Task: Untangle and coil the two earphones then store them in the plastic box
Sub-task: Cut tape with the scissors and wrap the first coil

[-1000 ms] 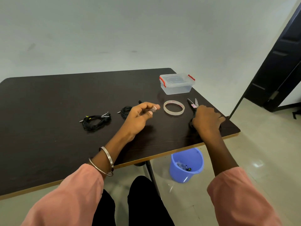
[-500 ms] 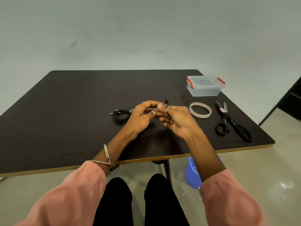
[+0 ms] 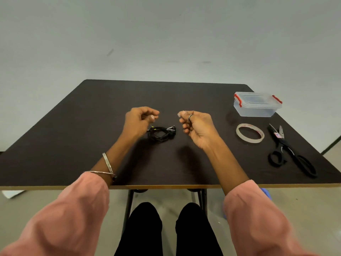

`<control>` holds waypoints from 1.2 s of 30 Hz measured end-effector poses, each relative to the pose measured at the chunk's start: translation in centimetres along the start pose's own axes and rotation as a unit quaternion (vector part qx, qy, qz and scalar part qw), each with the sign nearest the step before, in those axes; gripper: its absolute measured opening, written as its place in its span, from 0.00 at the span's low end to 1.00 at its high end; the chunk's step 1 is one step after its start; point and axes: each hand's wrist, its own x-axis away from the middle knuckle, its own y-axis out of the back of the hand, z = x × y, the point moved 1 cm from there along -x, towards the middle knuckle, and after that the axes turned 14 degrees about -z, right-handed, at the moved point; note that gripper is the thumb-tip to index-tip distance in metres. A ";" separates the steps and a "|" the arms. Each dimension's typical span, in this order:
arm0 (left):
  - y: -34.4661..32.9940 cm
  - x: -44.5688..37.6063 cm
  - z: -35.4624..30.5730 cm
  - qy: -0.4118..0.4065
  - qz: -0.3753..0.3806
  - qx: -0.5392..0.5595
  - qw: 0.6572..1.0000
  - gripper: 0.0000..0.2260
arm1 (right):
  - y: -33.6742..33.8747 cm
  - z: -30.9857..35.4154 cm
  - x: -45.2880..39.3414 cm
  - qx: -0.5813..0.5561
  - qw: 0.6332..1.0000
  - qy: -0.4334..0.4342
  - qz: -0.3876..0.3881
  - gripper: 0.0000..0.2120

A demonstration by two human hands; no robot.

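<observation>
A coiled black earphone [image 3: 161,133] lies on the dark table [image 3: 73,145] between my two hands. My left hand [image 3: 138,121] hovers just left of it, thumb and fingers pinched together. To the right of the coil, my right hand [image 3: 195,126] is raised with its fingers curled, and a small pale scrap that looks like clear tape [image 3: 179,114] shows at its fingertips. Only one earphone is plainly visible; a small dark bit pokes out beside my right hand. The clear plastic box [image 3: 256,106] with red clips stands lidded at the far right.
A roll of clear tape [image 3: 250,133] lies right of my right hand. Black scissors [image 3: 287,150] lie beyond it near the table's right edge. A blue bucket [image 3: 265,193] peeks out below the front edge.
My hands, pinched together half a second ago, have drawn apart. Earlier my right hand left the scissors and came to the left hand. The view has swung left.
</observation>
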 end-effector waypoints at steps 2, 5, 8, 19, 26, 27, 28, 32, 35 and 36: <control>0.3 -1.2 0.4 -0.034 0.006 -0.099 0.994 0.09 | -0.9 0.1 -0.4 0.022 0.999 0.040 -0.002 0.04; -0.4 -2.1 0.8 -0.072 0.137 -0.261 0.953 0.13 | -2.2 0.0 -0.8 0.037 0.996 0.078 -0.001 0.05; -0.9 -2.1 1.1 -0.097 0.165 -0.316 0.929 0.12 | -3.0 -0.7 -1.2 0.054 0.994 0.097 0.010 0.05; -0.9 -0.5 2.0 -0.173 0.102 -0.304 0.931 0.08 | -4.1 -3.6 -1.5 0.143 0.970 0.196 0.006 0.08; -1.2 0.2 0.5 -0.036 0.062 -0.103 0.992 0.04 | -2.8 -3.3 -1.4 0.188 0.931 0.313 -0.026 0.08; -1.2 0.3 0.5 -0.014 0.060 -0.071 0.996 0.04 | -2.6 -3.3 -1.4 0.190 0.923 0.334 -0.027 0.07; -1.3 0.3 0.4 0.009 0.059 -0.034 0.998 0.04 | -2.3 -3.2 -1.3 0.193 0.915 0.353 -0.026 0.07; -1.3 0.8 -0.3 0.085 0.061 0.067 0.992 0.04 | -1.5 -3.0 -0.8 0.214 0.877 0.430 -0.019 0.06; -1.3 1.2 -0.9 0.124 0.056 0.120 0.983 0.05 | -0.9 -3.0 -0.4 0.219 0.850 0.480 -0.003 0.07; -1.3 1.3 -1.0 0.135 0.051 0.133 0.980 0.05 | -0.7 -3.0 -0.3 0.217 0.842 0.493 0.002 0.07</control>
